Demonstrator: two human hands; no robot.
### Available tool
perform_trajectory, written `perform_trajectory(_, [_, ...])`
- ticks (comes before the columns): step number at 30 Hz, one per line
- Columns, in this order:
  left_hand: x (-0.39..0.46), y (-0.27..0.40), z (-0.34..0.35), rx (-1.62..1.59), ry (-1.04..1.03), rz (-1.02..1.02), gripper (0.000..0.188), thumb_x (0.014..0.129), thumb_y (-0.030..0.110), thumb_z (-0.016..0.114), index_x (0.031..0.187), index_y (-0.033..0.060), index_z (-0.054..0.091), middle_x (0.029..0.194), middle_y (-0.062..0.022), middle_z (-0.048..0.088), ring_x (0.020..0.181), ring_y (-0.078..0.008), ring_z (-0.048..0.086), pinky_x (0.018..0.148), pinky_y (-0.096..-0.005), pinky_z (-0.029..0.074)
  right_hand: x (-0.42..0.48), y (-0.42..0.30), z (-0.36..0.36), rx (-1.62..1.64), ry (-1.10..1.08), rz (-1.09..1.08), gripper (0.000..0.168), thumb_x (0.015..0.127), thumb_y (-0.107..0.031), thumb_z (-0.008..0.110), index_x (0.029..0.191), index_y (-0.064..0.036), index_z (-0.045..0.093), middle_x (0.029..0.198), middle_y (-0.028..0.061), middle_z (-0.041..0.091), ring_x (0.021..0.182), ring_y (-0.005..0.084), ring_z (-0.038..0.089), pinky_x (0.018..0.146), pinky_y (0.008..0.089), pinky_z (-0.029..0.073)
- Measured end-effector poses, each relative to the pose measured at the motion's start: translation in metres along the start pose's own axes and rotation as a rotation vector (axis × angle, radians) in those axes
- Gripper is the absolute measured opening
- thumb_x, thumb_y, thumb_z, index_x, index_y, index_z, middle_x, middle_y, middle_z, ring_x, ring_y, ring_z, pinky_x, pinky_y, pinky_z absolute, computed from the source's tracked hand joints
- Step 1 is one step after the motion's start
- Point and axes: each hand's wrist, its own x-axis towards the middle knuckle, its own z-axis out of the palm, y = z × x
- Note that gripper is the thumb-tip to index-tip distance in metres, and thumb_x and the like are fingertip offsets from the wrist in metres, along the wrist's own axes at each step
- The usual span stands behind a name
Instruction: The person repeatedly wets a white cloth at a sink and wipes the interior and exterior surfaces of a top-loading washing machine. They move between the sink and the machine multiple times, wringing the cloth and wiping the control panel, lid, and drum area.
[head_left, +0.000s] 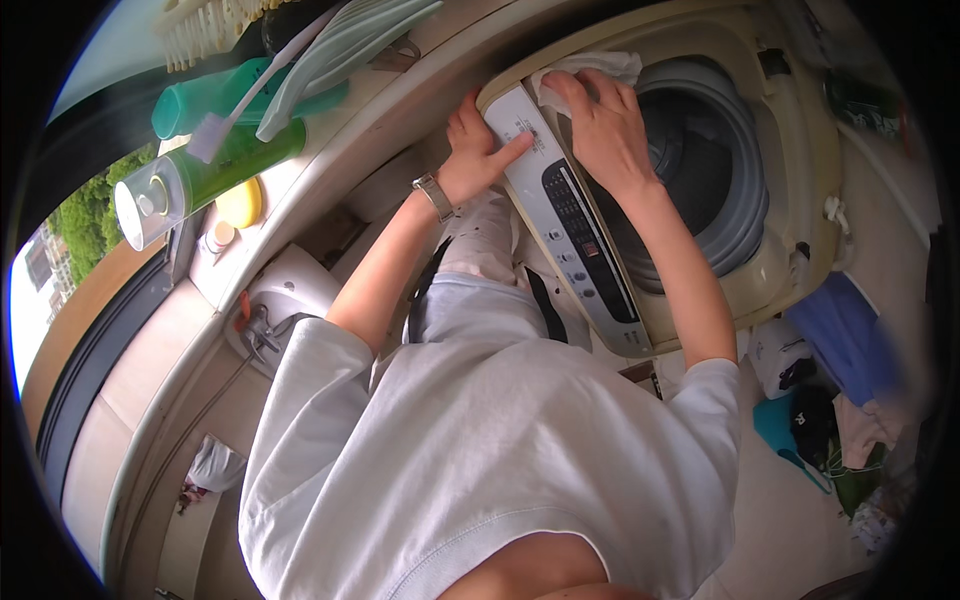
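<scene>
A top-loading washing machine (814, 161) stands before me with its round tub opening (701, 157) uncovered. My right hand (604, 124) presses a crumpled white cloth (622, 66) onto the machine's top, between the upper end of the control panel (517, 112) and the tub. Its fingers are bent over the cloth, which partly hides beneath them. My left hand (476, 150) rests on the panel's outer edge, thumb laid on the panel face and fingers spread along the side. A metal-banded watch (433, 196) circles that wrist. Lower on the panel, a small red display (590, 248) is lit.
At upper left, a ledge holds a green bottle (247, 169), a teal bottle (196, 105), a yellow round item (240, 202) and brushes (214, 30). A white basin with a metal tap (261, 334) lies below. Clothes and a blue cloth (847, 330) hang or lie at right.
</scene>
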Motion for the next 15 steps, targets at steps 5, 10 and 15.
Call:
perform_trajectory(5, [0.001,-0.003,0.002,0.002,0.015,0.044,0.105,0.077,0.058,0.063,0.139,-0.0057,0.008,0.133,-0.0342,0.024,0.128,-0.0455,0.022,0.108,-0.0488,0.021,0.001,-0.016,0.009,0.063,0.154,0.185,0.039,0.078,-0.005,0.052,0.117,-0.009,0.05,0.096,0.0049,0.068,0.102,0.0234,0.055,0.087,0.0376,0.037])
perform_trajectory(10, [0.0,0.0,0.0,-0.022,0.009,0.005,0.105,0.077,0.058,0.063,0.139,-0.0057,0.008,0.134,-0.0333,0.024,0.128,-0.0446,0.022,0.108,-0.0489,0.02,0.005,0.004,0.003,0.038,0.064,0.009,0.035,0.078,-0.005,0.053,0.112,-0.012,0.054,0.091,0.0029,0.068,0.096,0.0223,0.057,0.086,0.0356,0.038])
perform_trajectory(15, [-0.002,0.008,0.0,-0.002,0.047,0.046,0.103,0.078,0.057,0.062,0.139,-0.0058,0.009,0.134,-0.0331,0.026,0.128,-0.0433,0.023,0.107,-0.049,0.021,0.004,-0.011,0.0,0.102,0.14,0.23,0.041,0.076,0.005,0.049,0.116,0.0,0.046,0.114,0.0076,0.063,0.106,0.0279,0.052,0.09,0.0402,0.036])
